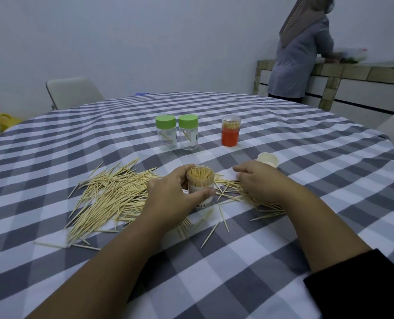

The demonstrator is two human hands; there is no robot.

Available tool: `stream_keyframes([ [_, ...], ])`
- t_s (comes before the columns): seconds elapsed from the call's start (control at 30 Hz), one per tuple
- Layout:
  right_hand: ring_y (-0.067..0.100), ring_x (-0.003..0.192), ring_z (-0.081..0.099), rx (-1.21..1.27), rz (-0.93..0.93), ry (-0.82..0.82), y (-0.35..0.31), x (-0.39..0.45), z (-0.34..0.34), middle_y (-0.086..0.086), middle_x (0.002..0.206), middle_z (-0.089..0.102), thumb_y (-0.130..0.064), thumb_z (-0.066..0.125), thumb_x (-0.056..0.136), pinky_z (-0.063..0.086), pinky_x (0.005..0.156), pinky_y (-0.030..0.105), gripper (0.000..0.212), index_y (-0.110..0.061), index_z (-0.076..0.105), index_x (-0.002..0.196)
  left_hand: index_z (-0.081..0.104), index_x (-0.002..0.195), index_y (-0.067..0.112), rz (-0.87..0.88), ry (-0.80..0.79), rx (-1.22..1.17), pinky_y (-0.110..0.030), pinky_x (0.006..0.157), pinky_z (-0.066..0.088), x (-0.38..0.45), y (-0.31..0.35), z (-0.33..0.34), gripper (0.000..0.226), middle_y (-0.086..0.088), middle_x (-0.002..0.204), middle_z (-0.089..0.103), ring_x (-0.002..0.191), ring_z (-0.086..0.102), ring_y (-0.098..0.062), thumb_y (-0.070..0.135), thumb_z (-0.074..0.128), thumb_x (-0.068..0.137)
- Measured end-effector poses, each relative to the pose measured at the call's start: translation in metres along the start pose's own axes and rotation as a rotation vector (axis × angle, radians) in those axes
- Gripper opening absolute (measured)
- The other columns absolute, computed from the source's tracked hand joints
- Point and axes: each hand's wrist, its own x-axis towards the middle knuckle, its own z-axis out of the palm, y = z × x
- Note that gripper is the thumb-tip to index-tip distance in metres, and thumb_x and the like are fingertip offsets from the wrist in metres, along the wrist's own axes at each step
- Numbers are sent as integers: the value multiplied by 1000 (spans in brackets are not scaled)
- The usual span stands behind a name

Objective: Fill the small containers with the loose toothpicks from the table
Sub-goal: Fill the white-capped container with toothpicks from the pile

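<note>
Forearms: both are seen entering from the near edge; a dark sleeve [361, 286] is cut off at the near right corner.
Left hand [168, 194]: grip is wrapped round the open container [200, 185], thumb across its near side, fingers behind; the container is held upright on the worktop [283, 226], between the two heaps.
Container fill: packed with upright toothpicks, judged nearly full.
Right hand [258, 180]: laid palm down on the right-hand toothpicks [267, 207], fingers bent toward the container; whether any sticks are pinched cannot be told, the fingertips being hidden.
Loose toothpicks [108, 196]: a large heap is spread left of the container.
Far row: two green-capped jars [177, 132], almost empty, and an orange container [230, 130], filled and lidded.
White cap [268, 159]: lies just beyond the right hand.
Step in hand: gathering sticks for the held container.
Next move: a small aligned bundle is to be pinched and lifted over the rim.
Obscured: the container label is partly covered; a person [299, 51] at the far right is cropped.
</note>
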Motion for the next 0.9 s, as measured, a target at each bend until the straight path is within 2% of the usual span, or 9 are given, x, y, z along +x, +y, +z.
stream_keyframes([
  [0.07, 23, 125, 45, -103, 77, -97, 2, 0, 0, 6, 143, 45, -34, 41, 99, 35, 101, 33, 44, -14, 45, 138, 54, 125, 40, -13, -1, 2, -42, 106, 36, 0, -1, 0, 79, 24, 94, 65, 109, 57, -8, 72, 64, 54],
  [0.13, 22, 119, 48, -180, 105, -169, 3, -2, -2, 6, 138, 47, -51, 50, 91, 39, 98, 34, 59, -15, 44, 138, 54, 125, 38, -8, 1, -2, -43, 107, 35, 0, -1, 0, 74, 27, 90, 63, 107, 58, -6, 67, 67, 58],
  [0.2, 20, 116, 48, -227, 93, -214, 4, -4, -5, 4, 135, 46, -55, 57, 85, 40, 93, 30, 67, -17, 42, 139, 55, 126, 36, -5, 4, 1, -43, 106, 36, 0, 0, -1, 74, 31, 86, 59, 107, 58, -6, 66, 69, 60],
  [0.3, 20, 120, 44, -268, 87, -226, 6, -6, -7, 3, 138, 40, -45, 59, 88, 37, 91, 26, 67, -19, 35, 145, 55, 126, 35, -2, 8, 5, -44, 106, 36, 0, 0, 0, 68, 34, 83, 56, 105, 58, -5, 60, 75, 65],
  [0.4, 23, 114, 46, -408, 44, -202, 4, -3, -4, 8, 130, 43, -36, 50, 95, 40, 95, 31, 46, -19, 46, 137, 55, 124, 37, 12, 1, 5, -44, 105, 37, 1, -2, -1, 68, 35, 83, 57, 105, 59, -4, 62, 73, 63],
  [0.53, 23, 104, 45, -617, 12, -157, 2, 4, 6, 13, 119, 48, -20, 40, 100, 34, 80, 26, 31, -13, 52, 127, 54, 120, 42, 14, -13, 20, -44, 106, 36, 2, -2, 0, 69, 34, 85, 59, 106, 59, -4, 68, 64, 57],
  [0.63, 21, 89, 43, -698, 44, -95, 0, 11, 14, 12, 112, 48, -12, 45, 95, 35, 73, 26, 31, -11, 54, 125, 51, 114, 47, 25, -14, 31, -44, 106, 36, 2, -2, 0, 62, 33, 85, 60, 105, 59, -3, 69, 63, 58],
  [0.77, 27, 105, 50, -665, 102, -13, -8, 12, 21, 13, 119, 50, -5, 50, 91, 38, 75, 29, 31, -6, 54, 122, 54, 124, 40, 23, -13, 26, -44, 105, 37, 2, -3, 0, 76, 33, 86, 59, 108, 58, -6, 72, 62, 56],
  [0.9, 27, 108, 50, -656, 153, 50, -14, 6, 23, 12, 119, 51, -3, 53, 89, 37, 73, 30, 31, -5, 54, 119, 54, 124, 40, 15, -5, 21, -43, 106, 36, 2, -4, 0, 74, 31, 85, 60, 107, 58, -6, 71, 64, 56],
])
